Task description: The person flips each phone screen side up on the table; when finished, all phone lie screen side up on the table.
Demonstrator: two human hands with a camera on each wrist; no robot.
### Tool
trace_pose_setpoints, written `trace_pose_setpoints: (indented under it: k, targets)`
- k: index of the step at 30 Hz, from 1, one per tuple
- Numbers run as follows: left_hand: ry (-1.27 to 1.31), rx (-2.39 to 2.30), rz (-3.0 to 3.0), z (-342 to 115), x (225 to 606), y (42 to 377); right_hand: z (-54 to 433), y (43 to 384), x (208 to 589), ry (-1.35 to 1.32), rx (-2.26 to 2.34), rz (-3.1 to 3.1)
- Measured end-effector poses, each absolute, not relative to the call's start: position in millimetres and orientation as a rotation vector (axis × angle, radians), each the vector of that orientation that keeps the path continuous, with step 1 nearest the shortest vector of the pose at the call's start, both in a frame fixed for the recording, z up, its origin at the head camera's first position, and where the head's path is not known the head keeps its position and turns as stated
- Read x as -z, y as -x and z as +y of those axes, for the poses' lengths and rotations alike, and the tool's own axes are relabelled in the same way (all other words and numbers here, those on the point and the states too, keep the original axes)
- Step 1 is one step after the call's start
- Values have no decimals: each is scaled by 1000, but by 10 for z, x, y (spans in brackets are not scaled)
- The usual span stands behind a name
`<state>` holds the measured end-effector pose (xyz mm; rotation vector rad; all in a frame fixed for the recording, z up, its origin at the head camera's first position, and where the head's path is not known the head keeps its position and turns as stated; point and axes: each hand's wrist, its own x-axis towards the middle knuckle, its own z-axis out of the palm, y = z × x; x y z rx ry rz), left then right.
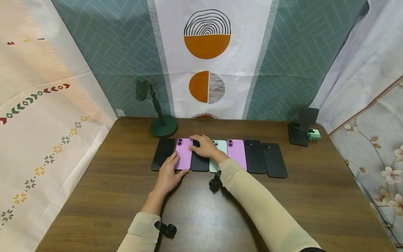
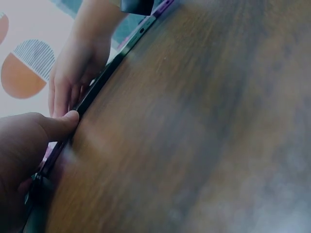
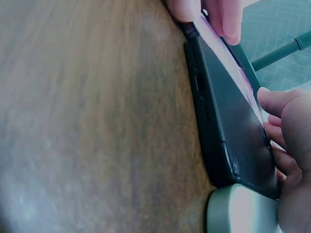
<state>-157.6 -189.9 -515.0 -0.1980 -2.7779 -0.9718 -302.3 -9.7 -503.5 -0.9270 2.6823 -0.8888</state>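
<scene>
Stretches two cream sleeves over a brown wooden table, toward seven phones lying flat in a close side-by-side row. Shows, from left to right, a black phone, a pink phone with two stacked lenses near its top left corner, a glossy dark phone, a mint phone, a second pink phone and two more dark phones. Reveals, in the right wrist view, a charging slot in the glossy dark phone's near edge, just beside the mint phone. Rests the left hand at the first pink phone, with extended fingers at its left side and the thumb spread well apart by its lower edge. Lays the right hand over the glossy dark phone's top end, with thumb and fingertips apart, too hidden to tell whether gripping or merely touching.
</scene>
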Motion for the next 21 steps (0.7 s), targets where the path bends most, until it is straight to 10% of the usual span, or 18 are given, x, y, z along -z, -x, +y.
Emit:
trace_pose_setpoints:
  k: [21]
  targets:
    - [271,853,-2730,-1870,5220,1580,-96,3056,5041,842,1110,2654]
